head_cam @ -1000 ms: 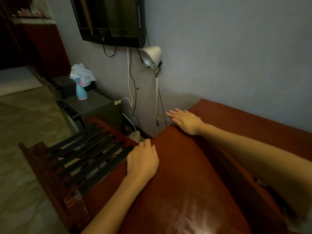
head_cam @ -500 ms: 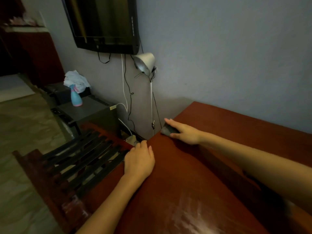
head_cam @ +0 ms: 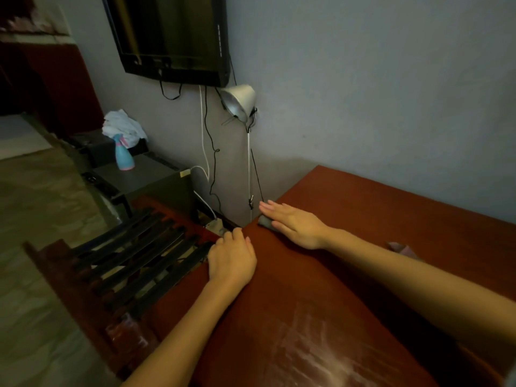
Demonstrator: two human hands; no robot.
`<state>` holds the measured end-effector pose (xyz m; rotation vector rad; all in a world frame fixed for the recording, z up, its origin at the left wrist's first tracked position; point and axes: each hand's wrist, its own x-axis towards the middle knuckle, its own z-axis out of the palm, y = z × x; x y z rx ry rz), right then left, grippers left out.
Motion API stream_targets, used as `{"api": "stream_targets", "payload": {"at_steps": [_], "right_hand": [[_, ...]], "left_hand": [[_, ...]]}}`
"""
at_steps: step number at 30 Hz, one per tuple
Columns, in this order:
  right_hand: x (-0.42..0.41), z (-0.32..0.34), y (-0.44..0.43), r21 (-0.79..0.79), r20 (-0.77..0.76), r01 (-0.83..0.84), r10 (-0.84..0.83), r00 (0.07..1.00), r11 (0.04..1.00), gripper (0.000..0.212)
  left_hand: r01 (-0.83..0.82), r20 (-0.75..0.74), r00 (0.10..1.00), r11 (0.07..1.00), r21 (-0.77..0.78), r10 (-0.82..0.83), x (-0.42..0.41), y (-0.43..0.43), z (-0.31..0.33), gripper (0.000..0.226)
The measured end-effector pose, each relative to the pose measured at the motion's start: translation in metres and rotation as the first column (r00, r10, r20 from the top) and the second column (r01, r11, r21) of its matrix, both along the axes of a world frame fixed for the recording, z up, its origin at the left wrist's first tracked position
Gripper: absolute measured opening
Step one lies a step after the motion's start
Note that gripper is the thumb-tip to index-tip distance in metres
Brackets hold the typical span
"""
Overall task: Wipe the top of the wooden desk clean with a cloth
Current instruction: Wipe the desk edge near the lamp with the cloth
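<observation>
Head view, dim room. Wooden desk (head_cam: 363,247), red-brown, fills lower right of frame; its far corner meets the grey wall at mid-frame.

R hand (head_cam: 296,224) lies flat at that far corner, palm down, fingers straight & together, pressing on a small grey cloth (head_cam: 264,221). Only the cloth's left end shows, under the fingers, right at the desk's edge.

L hand (head_cam: 231,261) rests just below-left of it on the desk's left edge, knuckles up, fingers loosely bent at the rim, holding nothing. Hands near each other, not touching.

Left of desk, centre-left: wooden chair (head_cam: 134,258) w/ dark slats, up against the desk edge.

Upper left: dark low cabinet (head_cam: 150,177) w/ a blue spray bottle (head_cam: 122,155) upright on top; can't tell fill level. Behind it a dark box (head_cam: 92,143) w/ crumpled white rags (head_cam: 122,127) heaped on it; in or on, can't tell.

Top centre: wall TV (head_cam: 170,37). Below its right corner a white lamp (head_cam: 240,101), cables hanging down the wall.
</observation>
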<state>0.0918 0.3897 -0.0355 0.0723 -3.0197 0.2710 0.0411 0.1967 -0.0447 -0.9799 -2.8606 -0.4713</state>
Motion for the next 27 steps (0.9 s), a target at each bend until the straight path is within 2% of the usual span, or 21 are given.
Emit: {"api": "stream_targets", "payload": {"at_steps": [3, 6, 9, 12, 16, 19, 23, 27], "right_hand": [[-0.01, 0.0, -0.008, -0.014, 0.025, -0.027, 0.027, 0.999, 1.0, 0.049], [-0.033, 0.006, 0.006, -0.002, 0.086, 0.066, -0.065, 0.994, 0.998, 0.05], [-0.046, 0.013, 0.031, -0.004, 0.109, 0.222, -0.221, 0.969, 0.975, 0.05], [-0.036, 0.01, 0.053, 0.001, 0.106, 0.307, -0.305, 0.946, 0.952, 0.05], [-0.011, 0.01, 0.059, 0.021, 0.115, 0.358, -0.358, 0.927, 0.933, 0.051], [0.007, 0.008, 0.043, 0.017, 0.099, 0.296, -0.296, 0.95, 0.955, 0.05], [0.004, 0.005, 0.028, -0.006, 0.08, 0.197, -0.196, 0.977, 0.98, 0.048], [-0.026, 0.006, 0.042, 0.007, 0.089, 0.201, -0.201, 0.976, 0.98, 0.047]], "left_hand": [[0.0, 0.003, 1.0, 1.0, -0.019, 0.0, -0.001, 0.002, -0.003, 0.041], [0.035, 0.009, 0.999, 0.998, -0.043, -0.035, -0.006, 0.003, -0.005, 0.047], [0.214, -0.008, 0.977, 0.976, -0.044, -0.214, -0.008, 0.004, -0.002, 0.053], [0.413, -0.028, 0.909, 0.908, -0.063, -0.415, -0.009, 0.005, 0.003, 0.052], [0.523, -0.007, 0.852, 0.85, -0.058, -0.524, -0.016, 0.008, 0.006, 0.051], [0.544, 0.008, 0.839, 0.837, -0.056, -0.544, -0.018, 0.014, 0.007, 0.051], [0.495, -0.001, 0.868, 0.867, -0.055, -0.496, -0.022, 0.035, 0.005, 0.053], [0.426, 0.013, 0.904, 0.902, -0.065, -0.426, -0.024, 0.059, 0.005, 0.056]]}}
